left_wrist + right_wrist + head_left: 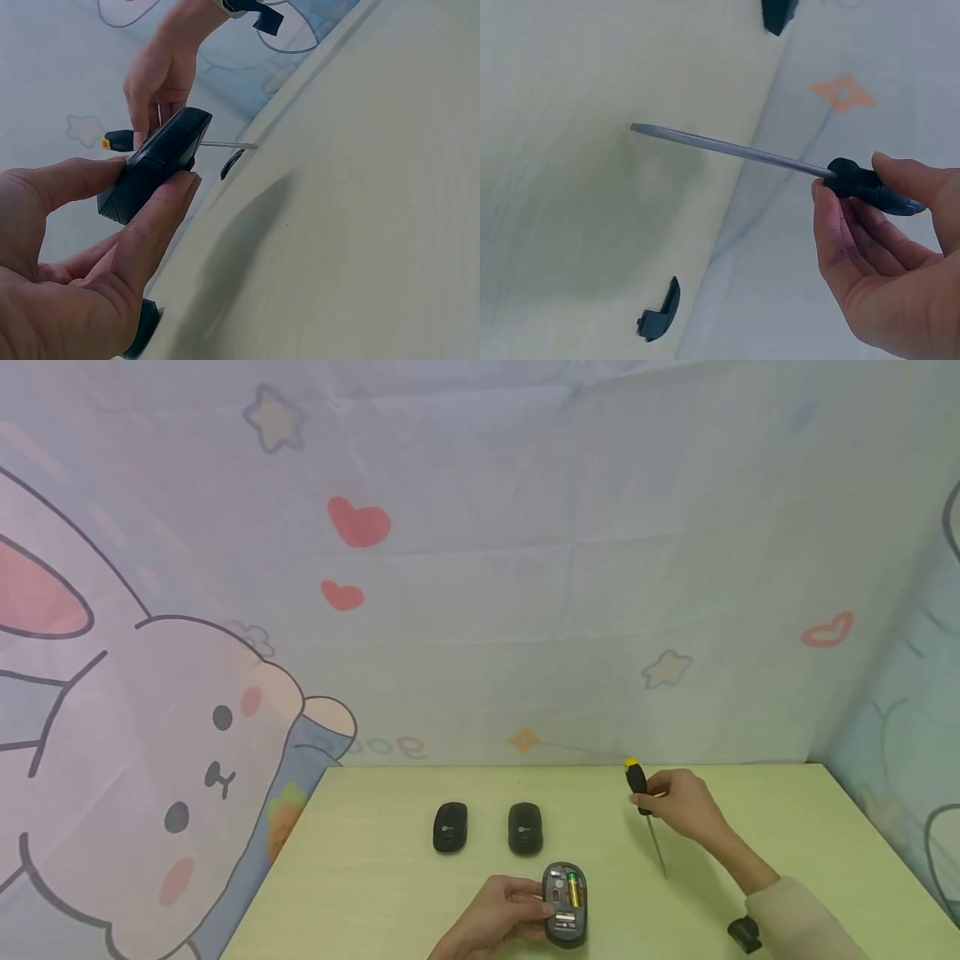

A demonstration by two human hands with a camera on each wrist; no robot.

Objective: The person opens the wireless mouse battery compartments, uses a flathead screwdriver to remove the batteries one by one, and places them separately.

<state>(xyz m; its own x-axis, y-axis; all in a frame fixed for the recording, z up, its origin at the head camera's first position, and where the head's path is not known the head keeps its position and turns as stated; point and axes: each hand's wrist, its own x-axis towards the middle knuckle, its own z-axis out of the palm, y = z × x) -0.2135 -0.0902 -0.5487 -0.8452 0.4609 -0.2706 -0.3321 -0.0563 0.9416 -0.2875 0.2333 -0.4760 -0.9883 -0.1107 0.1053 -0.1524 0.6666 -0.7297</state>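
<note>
My left hand point(498, 914) grips a black computer mouse point(565, 927) by its sides, underside up, above the table. Its battery bay is uncovered and a green-and-gold battery point(573, 890) lies inside. In the left wrist view the mouse point(154, 165) is seen edge-on between thumb and fingers. Off to the right, my right hand point(682, 806) holds a screwdriver point(636, 777) by its black-and-yellow handle, the shaft slanting down. The right wrist view shows the flat-tipped steel shaft point(727, 150) close over the table, apart from the mouse.
Two more black mice, one on the left point(450, 827) and one on the right point(525, 828), sit on the pale table point(360, 877). A small curved black piece point(660, 315) lies near the far edge. Behind hangs a printed cloth backdrop point(465, 652).
</note>
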